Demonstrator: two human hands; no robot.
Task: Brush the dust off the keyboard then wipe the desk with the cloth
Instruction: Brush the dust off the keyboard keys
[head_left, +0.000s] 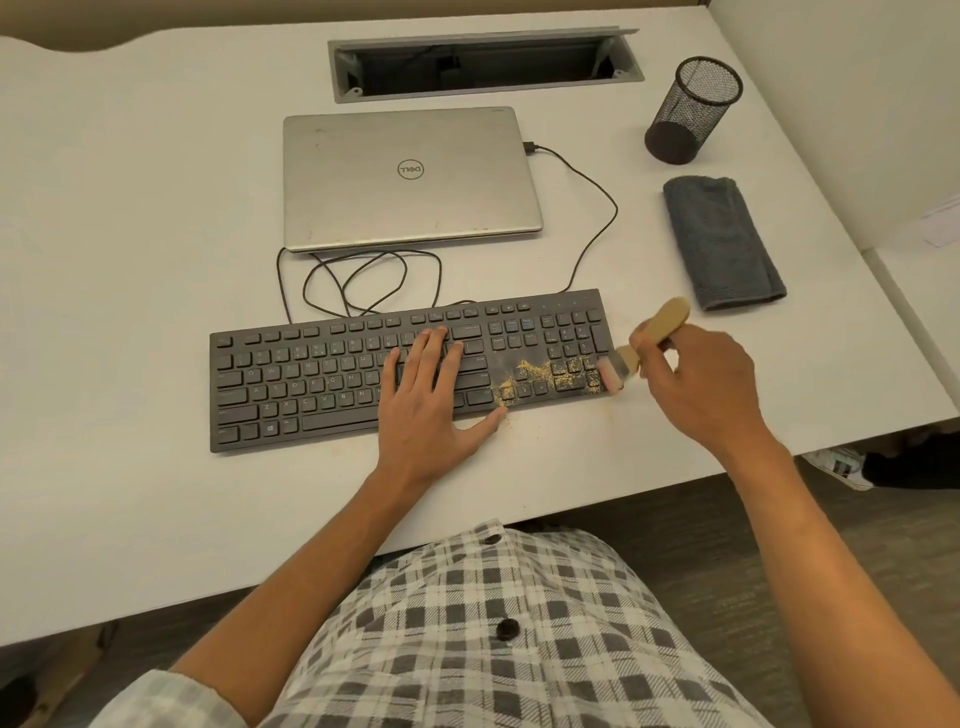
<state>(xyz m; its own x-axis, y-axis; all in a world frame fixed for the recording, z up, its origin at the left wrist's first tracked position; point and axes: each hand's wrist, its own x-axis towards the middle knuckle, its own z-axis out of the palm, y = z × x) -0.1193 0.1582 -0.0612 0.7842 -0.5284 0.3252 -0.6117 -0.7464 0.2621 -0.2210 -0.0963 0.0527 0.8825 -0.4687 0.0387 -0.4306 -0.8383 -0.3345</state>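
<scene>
Left hand (431, 395) lay flat, pinning keyboard (410, 371) mid-desk; right hand (696, 384) gripped brush (641, 345) at numpad edge. I judged dust (545, 382) could scatter onto desk (156, 208).

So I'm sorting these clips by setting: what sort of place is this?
Most likely an office workstation: a white desk with a built-in cable hatch, a closed laptop wired to a keyboard, and a mesh pen cup.

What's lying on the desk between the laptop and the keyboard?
In the head view, only the loose, looped cable lies between laptop and keyboard.
</scene>
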